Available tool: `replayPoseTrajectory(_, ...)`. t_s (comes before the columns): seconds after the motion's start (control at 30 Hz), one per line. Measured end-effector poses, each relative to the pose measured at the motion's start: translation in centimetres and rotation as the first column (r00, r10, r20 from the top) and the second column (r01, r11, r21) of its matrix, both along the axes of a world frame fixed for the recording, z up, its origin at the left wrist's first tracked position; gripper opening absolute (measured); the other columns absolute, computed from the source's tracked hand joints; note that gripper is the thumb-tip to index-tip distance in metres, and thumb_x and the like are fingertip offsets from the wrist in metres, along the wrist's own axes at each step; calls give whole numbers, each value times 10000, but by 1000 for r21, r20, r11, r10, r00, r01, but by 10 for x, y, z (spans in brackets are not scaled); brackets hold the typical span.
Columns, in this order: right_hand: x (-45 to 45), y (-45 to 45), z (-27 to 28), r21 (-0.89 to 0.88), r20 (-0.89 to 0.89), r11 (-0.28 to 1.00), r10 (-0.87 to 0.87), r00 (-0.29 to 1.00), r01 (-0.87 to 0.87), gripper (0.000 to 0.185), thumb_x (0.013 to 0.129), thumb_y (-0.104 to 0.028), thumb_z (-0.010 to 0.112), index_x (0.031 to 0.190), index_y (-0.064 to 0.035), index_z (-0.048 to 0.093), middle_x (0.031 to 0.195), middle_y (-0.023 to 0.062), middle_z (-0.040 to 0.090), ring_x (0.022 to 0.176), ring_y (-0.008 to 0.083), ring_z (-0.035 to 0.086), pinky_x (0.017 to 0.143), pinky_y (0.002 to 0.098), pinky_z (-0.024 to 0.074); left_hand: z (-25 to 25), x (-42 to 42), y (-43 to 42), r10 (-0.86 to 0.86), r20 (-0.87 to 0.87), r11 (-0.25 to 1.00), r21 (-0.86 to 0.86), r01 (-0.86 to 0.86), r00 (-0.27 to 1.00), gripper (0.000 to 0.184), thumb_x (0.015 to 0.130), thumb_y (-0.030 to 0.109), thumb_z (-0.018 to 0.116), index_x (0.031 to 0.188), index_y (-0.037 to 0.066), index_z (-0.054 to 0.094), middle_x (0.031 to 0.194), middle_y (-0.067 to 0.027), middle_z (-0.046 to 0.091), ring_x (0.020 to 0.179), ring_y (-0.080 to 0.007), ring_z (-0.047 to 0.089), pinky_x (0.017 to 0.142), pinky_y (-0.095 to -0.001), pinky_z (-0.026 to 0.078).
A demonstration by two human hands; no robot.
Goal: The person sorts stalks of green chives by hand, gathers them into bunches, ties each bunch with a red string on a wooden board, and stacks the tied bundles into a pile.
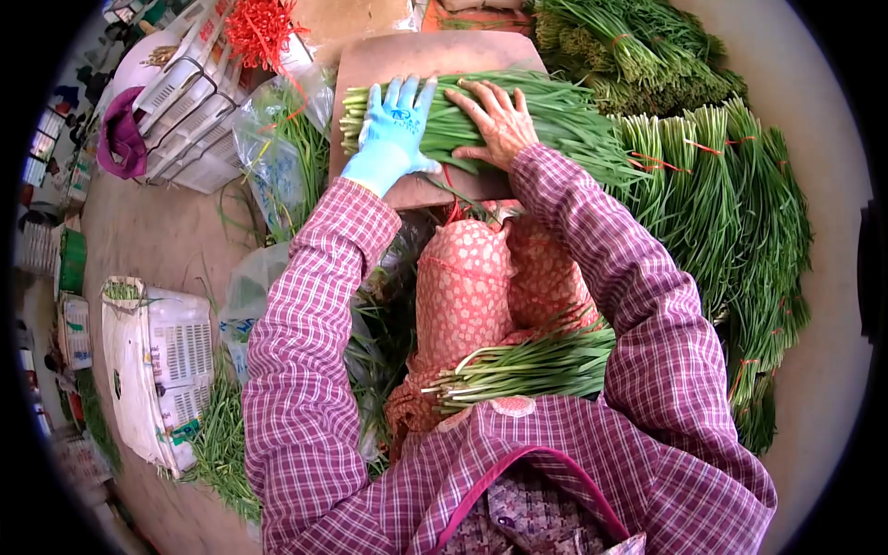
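A thick bunch of garlic chives [569, 111] lies sideways across a brown board [435, 54], its pale cut ends at the left. My left hand [393, 134], in a light blue glove, rests flat on the stalks near those ends with fingers stretched out. Bare and spread, my right hand [504, 128] presses on the middle of the bunch. A red tie [450, 191] shows at the board's near edge below the bunch. More loose garlic chives [532, 370] lie across my lap, on patterned red cloth [462, 277].
Tied bundles of chives [712, 176] are stacked at the right, with another pile [629, 46] behind. Red ties [257, 32] hang at the upper left beside white crates [190, 102] and a purple cloth [120, 134]. A white crate [171, 370] and scattered leaves [222, 449] are on the left floor.
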State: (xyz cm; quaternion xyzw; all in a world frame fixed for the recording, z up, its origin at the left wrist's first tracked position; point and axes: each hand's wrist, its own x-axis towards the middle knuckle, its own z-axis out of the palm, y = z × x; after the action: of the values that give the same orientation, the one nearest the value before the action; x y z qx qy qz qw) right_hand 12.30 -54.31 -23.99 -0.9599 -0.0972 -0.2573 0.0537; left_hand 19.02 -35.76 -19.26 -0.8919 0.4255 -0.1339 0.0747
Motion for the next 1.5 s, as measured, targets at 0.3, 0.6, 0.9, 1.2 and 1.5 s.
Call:
replayPoseTrajectory(0.3,-9,-6,5,-66,99,997,32,995,-25,884,661,-644,668,1416,-332,329,1429,20,364,1293,304,356,969,604,293,-19,-2,4,7,60,1000,-11,-7,998,1237,574,658,733,1493,144,85,1477,-156,257,1375,-344,234,1106,-554,173)
replayPoseTrajectory(0.6,-160,26,46,394,-421,819,564,711,-416,904,736,-686,580,1283,21,443,1137,204,564,940,331,612,795,446,516,-21,0,18,-23,72,996,-83,29,997,1234,560,574,796,1492,187,85,1500,-137,220,1396,-344,190,1118,-546,162)
replayPoseTrajectory(0.9,-289,58,52,300,-678,926,375,633,-228,1028,537,-344,807,1405,-78,326,1259,152,505,1152,328,502,949,442,415,-20,-5,23,-21,89,997,-68,27,996,1247,544,522,827,1495,245,69,1515,-128,186,1401,-346,174,1119,-557,159)
replayPoseTrajectory(1.2,-298,57,21,423,-584,888,421,694,-183,887,598,-236,699,1396,-76,348,914,158,593,843,330,618,740,408,518,-19,-19,35,-89,77,970,-221,104,993,1224,562,503,825,1494,214,85,1512,-118,201,1403,-328,181,1123,-548,167)
replayPoseTrajectory(1.5,-267,28,8,849,-527,428,650,548,308,772,692,-112,691,1371,27,352,1265,163,557,1181,220,518,1032,332,370,-55,-126,143,-256,-742,733,-567,-376,619,1017,627,420,822,1431,69,309,1481,-172,294,1377,-309,266,1123,-426,229)
